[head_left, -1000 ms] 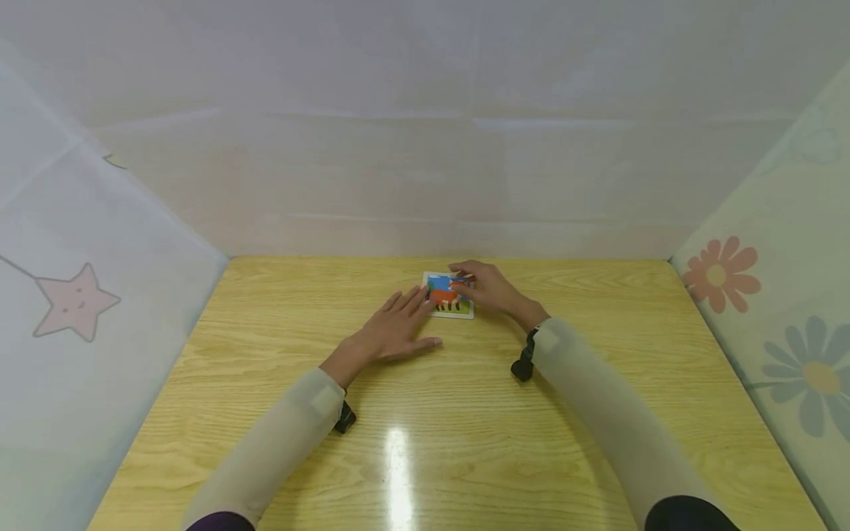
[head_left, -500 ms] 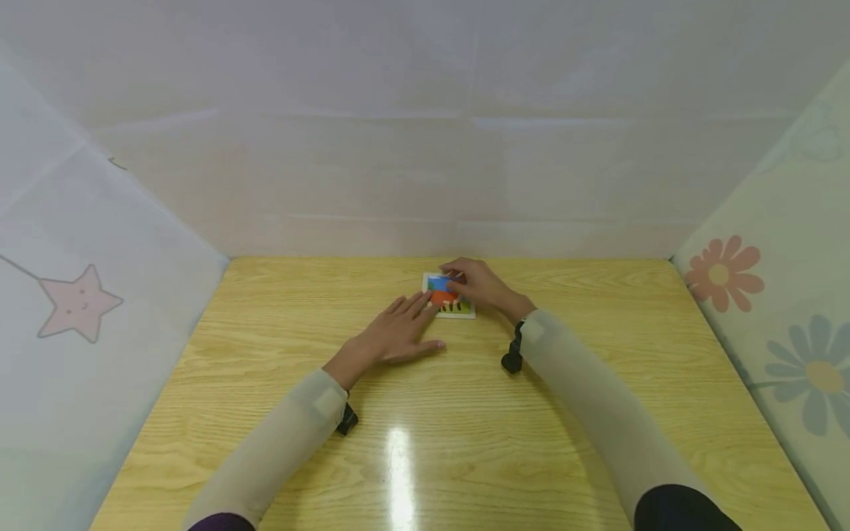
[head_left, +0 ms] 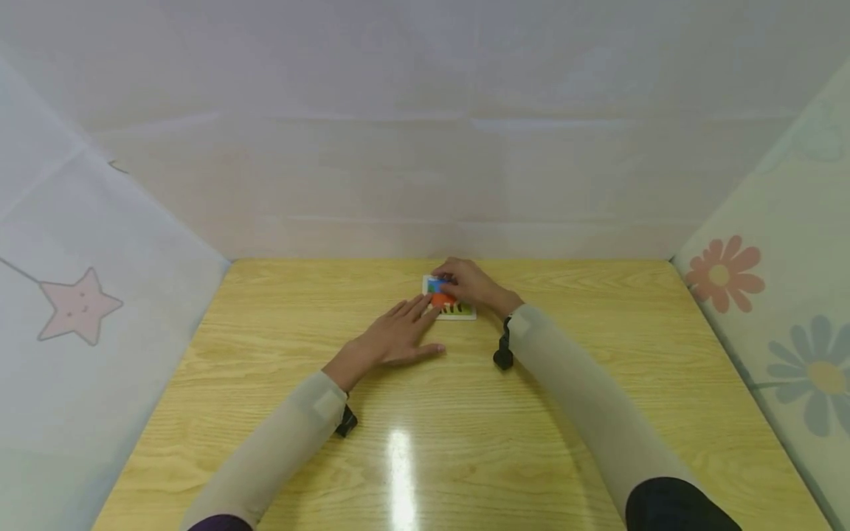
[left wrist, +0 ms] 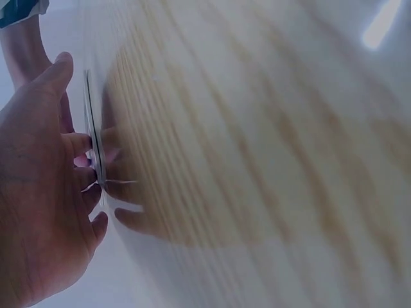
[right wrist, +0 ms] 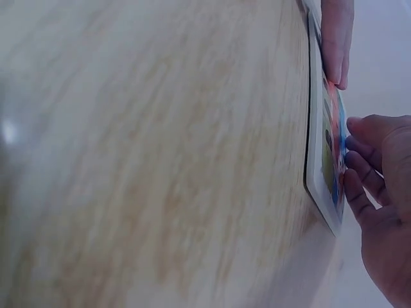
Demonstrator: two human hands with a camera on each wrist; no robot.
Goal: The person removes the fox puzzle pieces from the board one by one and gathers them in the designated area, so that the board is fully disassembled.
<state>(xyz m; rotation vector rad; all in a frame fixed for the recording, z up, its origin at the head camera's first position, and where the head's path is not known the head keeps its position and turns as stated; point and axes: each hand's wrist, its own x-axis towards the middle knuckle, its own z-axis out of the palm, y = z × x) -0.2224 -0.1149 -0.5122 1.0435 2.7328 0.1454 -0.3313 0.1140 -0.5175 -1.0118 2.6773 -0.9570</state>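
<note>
While the left hand (head_left: pixel 390 335) lies with fingers outstretched, their tips over the near left part of a white-bordered picture board (head_left: pixel 443 299), the right hand (head_left: pixel 473 285) arches over the far right part, its fingers bent and their tips close to the printed face. The left hand grasps nothing; whether the right hand pinches anything cannot be told, since its fingers hide what is beneath them. The board rests flat on a yellow wood-grain table (head_left: pixel 505 435), close to the middle of its far edge, and shows blue, orange and green between the hands. Both arms wear cream sleeves (head_left: pixel 584 398), with a black wrist camera (head_left: pixel 503 358) at each cuff. Beyond the table rises a pale, creased backdrop (head_left: pixel 372 162); the left panel bears a smiling pink star (head_left: pixel 81 307), the right panel a coral flower (head_left: pixel 725 274) above a blue-grey flower (head_left: pixel 818 376)
</note>
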